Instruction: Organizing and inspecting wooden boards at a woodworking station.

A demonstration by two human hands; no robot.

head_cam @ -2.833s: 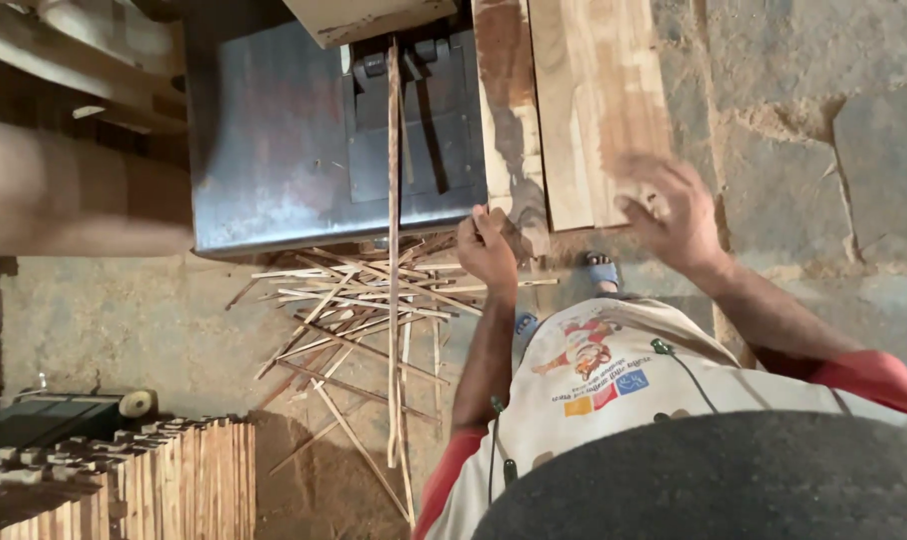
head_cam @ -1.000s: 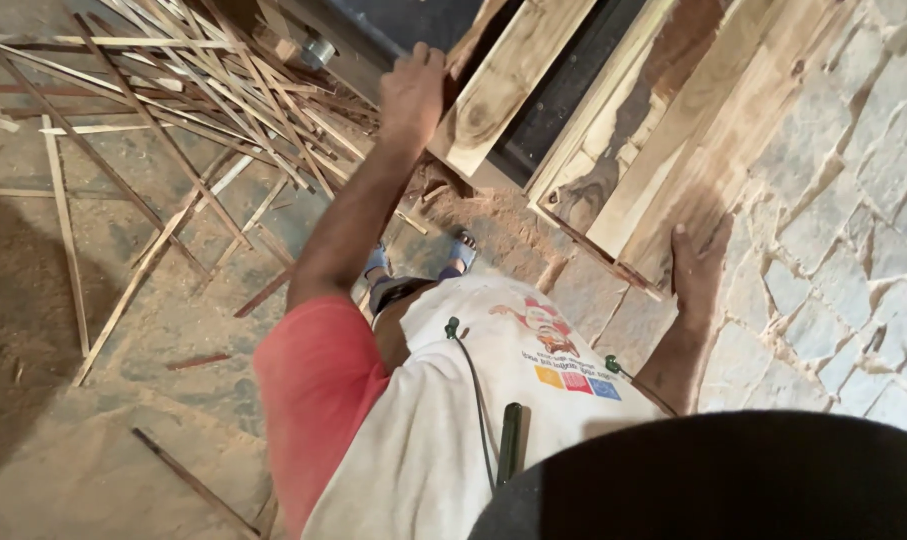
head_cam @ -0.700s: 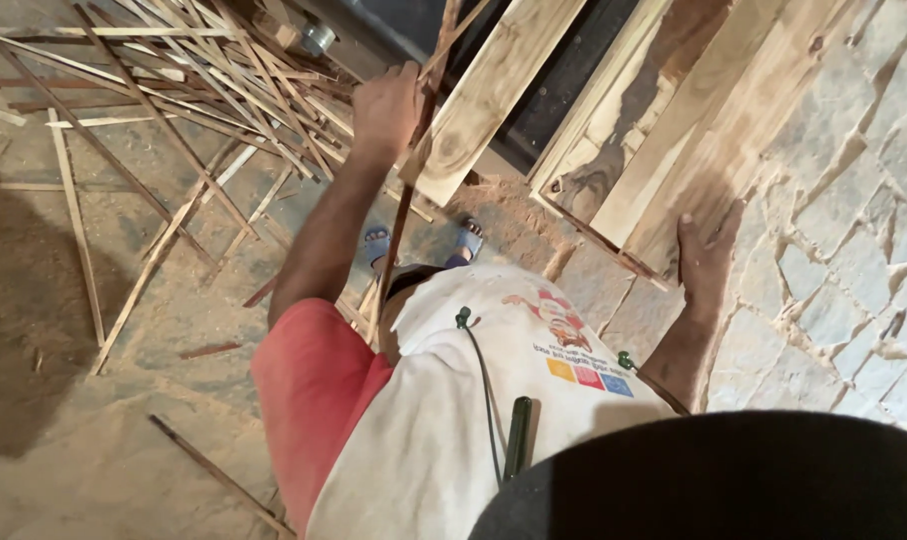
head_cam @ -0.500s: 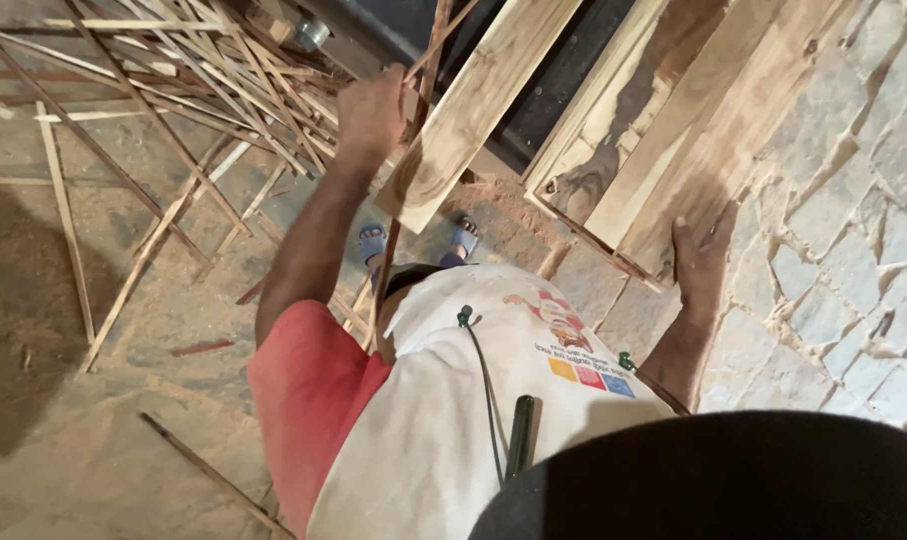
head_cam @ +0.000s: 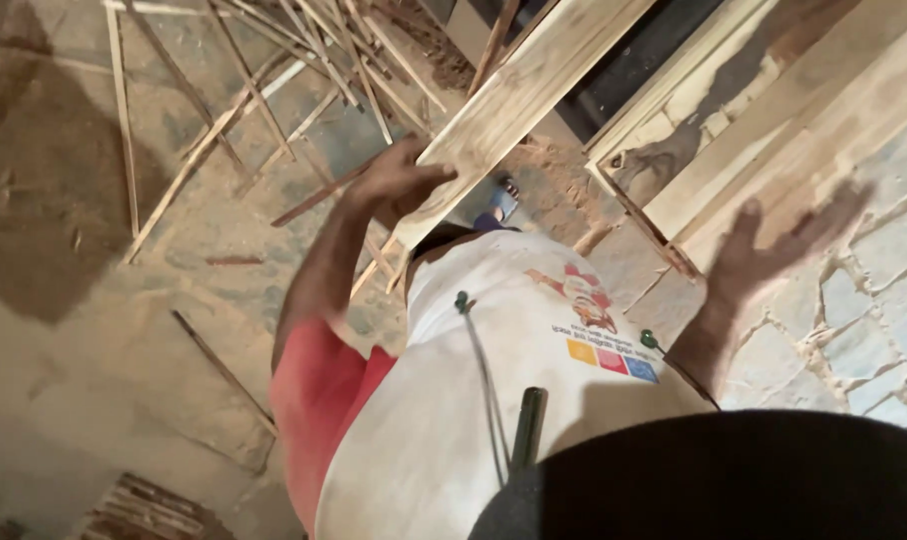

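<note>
While looking down from the head view: left hand point(head_cam: 399, 185) left of centre, fingers wrapped over the lower end of a pale plank point(head_cam: 534, 90), thumb under, clamping it firmly. Plank tilted, running from that hand up towards the top edge of the frame, lower end just above a sandalled foot point(head_cam: 502, 200). Right hand point(head_cam: 774, 250) at mid right, blurred, fingers spread wide, holding nothing, near the leaning boards point(head_cam: 774, 130) in the upper right; touching them or not, hard to tell.

Step in hand, at a guess: lifting one plank away from the rest, carried by one hand only. Next move, as a judgement: calls for a second hold further up the plank to steady its long free end, and care to keep it off the thin strips point(head_cam: 224, 130) scattered over the upper left.

Containers: none to be made out. Only a low stack of wood point(head_cam: 144, 510) at the bottom left edge, a stone floor point(head_cam: 874, 300) at right, and a dark pen-like thing point(head_cam: 527, 430) on the white shirt at lower centre.
</note>
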